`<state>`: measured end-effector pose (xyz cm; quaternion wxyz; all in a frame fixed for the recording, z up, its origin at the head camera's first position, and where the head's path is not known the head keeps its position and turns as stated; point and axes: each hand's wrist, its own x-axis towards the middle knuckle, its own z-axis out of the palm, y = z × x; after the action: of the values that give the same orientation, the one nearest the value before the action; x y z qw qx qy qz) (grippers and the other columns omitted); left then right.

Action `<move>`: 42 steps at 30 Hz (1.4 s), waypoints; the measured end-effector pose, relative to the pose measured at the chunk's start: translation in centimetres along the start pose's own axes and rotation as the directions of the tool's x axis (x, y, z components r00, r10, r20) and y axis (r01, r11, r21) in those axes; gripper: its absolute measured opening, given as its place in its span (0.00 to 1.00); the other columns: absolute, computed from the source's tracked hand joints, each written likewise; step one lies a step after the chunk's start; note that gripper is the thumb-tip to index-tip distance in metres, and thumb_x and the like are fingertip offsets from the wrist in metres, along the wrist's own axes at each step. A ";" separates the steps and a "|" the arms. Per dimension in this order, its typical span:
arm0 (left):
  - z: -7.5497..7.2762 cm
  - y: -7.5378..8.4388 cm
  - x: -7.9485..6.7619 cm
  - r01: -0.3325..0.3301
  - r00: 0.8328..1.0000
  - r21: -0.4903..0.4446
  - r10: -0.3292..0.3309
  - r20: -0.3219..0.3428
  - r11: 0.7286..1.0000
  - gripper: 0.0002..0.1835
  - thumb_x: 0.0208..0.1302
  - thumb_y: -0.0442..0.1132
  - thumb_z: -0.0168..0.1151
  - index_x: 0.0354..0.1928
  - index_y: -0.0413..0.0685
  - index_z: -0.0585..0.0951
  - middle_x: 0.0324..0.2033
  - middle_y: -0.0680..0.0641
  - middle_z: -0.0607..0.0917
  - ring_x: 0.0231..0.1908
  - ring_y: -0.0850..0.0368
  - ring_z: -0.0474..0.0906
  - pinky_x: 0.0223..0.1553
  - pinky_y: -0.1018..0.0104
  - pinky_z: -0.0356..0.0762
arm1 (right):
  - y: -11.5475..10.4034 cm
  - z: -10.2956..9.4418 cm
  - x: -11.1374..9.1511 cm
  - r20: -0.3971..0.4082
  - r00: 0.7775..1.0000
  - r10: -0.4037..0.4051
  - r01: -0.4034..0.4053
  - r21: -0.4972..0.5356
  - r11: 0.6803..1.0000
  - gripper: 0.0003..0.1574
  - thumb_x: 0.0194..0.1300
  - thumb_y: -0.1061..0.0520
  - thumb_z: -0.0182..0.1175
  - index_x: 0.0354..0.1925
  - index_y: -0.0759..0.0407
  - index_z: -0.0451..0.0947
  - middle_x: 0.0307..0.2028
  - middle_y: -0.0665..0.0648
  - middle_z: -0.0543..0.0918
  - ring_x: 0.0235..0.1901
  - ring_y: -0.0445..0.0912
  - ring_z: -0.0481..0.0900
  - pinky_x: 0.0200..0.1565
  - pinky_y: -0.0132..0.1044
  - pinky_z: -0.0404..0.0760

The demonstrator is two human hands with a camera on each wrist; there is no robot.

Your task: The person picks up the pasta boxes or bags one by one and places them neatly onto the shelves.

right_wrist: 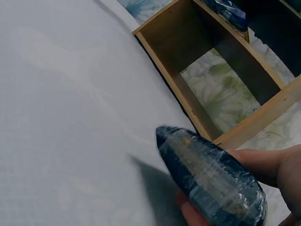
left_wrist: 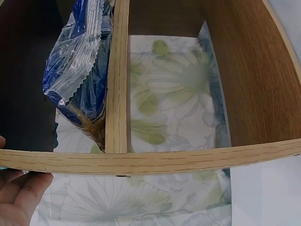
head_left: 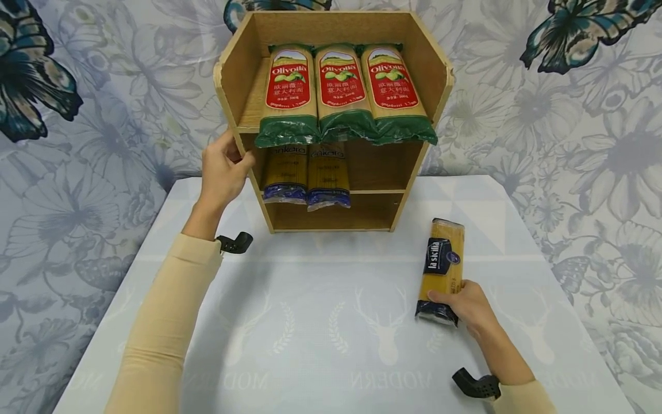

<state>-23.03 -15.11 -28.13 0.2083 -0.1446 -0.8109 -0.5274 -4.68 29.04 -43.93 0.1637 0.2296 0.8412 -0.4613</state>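
Note:
A wooden shelf unit (head_left: 333, 225) stands at the back of the table. My left hand (head_left: 223, 167) grips its left side panel, fingers and thumb on either side of the front edge; in the left wrist view, that hand (left_wrist: 21, 197) shows at the lower left. To the right of the shelf, my right hand (head_left: 468, 305) holds a yellow pack of spaghetti (head_left: 450, 233) with a dark label reading "la sicilia", gripping it near its lower end. The right wrist view shows the dark, crinkled end of this pack (right_wrist: 207, 174) between thumb and fingers.
Three Olivoilà pasta packs (head_left: 341, 80) with green ends lie side by side on the top level, their ends overhanging its front. Below, two blue-ended pasta packs (head_left: 328, 178) sit at the left of the middle level. A patterned wall (head_left: 517, 132) rises behind the table (head_left: 310, 287).

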 end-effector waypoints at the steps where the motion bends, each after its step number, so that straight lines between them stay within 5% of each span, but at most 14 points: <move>1: 0.0 0.0 0.0 -0.002 1.000 -0.003 0.002 0.001 1.000 0.24 0.63 0.20 0.55 0.62 0.32 0.78 0.51 0.34 0.86 0.50 0.39 0.84 0.49 0.61 0.83 | 0.2 0.0 0.0 0.011 1.000 0.006 -0.006 0.024 1.000 0.47 0.62 0.47 0.73 0.60 0.80 0.63 0.45 0.69 0.81 0.40 0.52 0.82 0.38 0.40 0.80; 9: 0.2 -0.1 0.2 0.003 1.000 -0.001 -0.003 0.001 1.000 0.24 0.64 0.22 0.54 0.63 0.34 0.78 0.51 0.35 0.86 0.50 0.40 0.84 0.49 0.62 0.83 | 0.8 -0.1 0.2 0.065 0.995 -0.071 0.062 0.132 0.989 0.50 0.61 0.56 0.73 0.67 0.81 0.56 0.51 0.69 0.79 0.42 0.49 0.81 0.42 0.34 0.80; 15: 0.5 -2.9 1.1 -0.001 1.000 0.010 0.001 -0.012 1.000 0.24 0.64 0.22 0.56 0.62 0.37 0.80 0.48 0.37 0.87 0.46 0.43 0.85 0.43 0.71 0.82 | 1.1 0.1 0.1 0.087 0.989 -0.121 0.102 0.197 0.975 0.49 0.62 0.60 0.71 0.68 0.80 0.53 0.53 0.69 0.77 0.43 0.46 0.80 0.44 0.32 0.80; 24: 0.5 -3.6 1.5 -0.007 1.000 0.010 0.007 -0.010 1.000 0.25 0.64 0.22 0.56 0.63 0.39 0.79 0.49 0.38 0.87 0.47 0.42 0.86 0.44 0.68 0.83 | 1.8 1.4 -0.2 0.094 0.970 -0.226 0.172 0.395 0.902 0.45 0.67 0.66 0.66 0.71 0.78 0.52 0.52 0.63 0.81 0.45 0.39 0.81 0.47 0.30 0.80; 27: 0.5 -3.4 1.5 -0.005 1.000 0.015 0.005 -0.006 1.000 0.25 0.64 0.22 0.55 0.63 0.38 0.79 0.49 0.37 0.87 0.47 0.43 0.85 0.44 0.68 0.84 | 1.8 1.9 -0.6 0.093 0.956 -0.279 0.211 0.446 0.870 0.46 0.66 0.69 0.64 0.71 0.78 0.49 0.53 0.63 0.80 0.45 0.39 0.82 0.48 0.31 0.81; 34: 0.4 -3.6 1.3 -0.007 1.000 0.004 0.007 -0.004 1.000 0.25 0.64 0.23 0.57 0.63 0.41 0.80 0.48 0.40 0.88 0.46 0.46 0.86 0.43 0.68 0.83 | 1.4 2.5 -1.9 0.089 0.917 -0.389 0.308 0.463 0.831 0.56 0.61 0.74 0.65 0.75 0.77 0.42 0.64 0.79 0.67 0.49 0.39 0.83 0.52 0.33 0.82; 42: 0.0 -3.5 0.9 0.011 1.000 0.016 -0.011 -0.006 1.000 0.23 0.65 0.24 0.58 0.61 0.43 0.82 0.46 0.41 0.88 0.46 0.43 0.86 0.43 0.67 0.84 | 0.2 2.7 -3.5 0.101 0.854 -0.510 0.397 0.507 0.765 0.54 0.59 0.76 0.67 0.73 0.75 0.45 0.58 0.68 0.77 0.49 0.46 0.85 0.49 0.38 0.84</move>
<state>-25.41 -16.45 -30.44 0.2089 -0.1370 -0.8152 -0.5225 -1.50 26.05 -43.78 0.0836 -0.0053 0.7093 -0.6999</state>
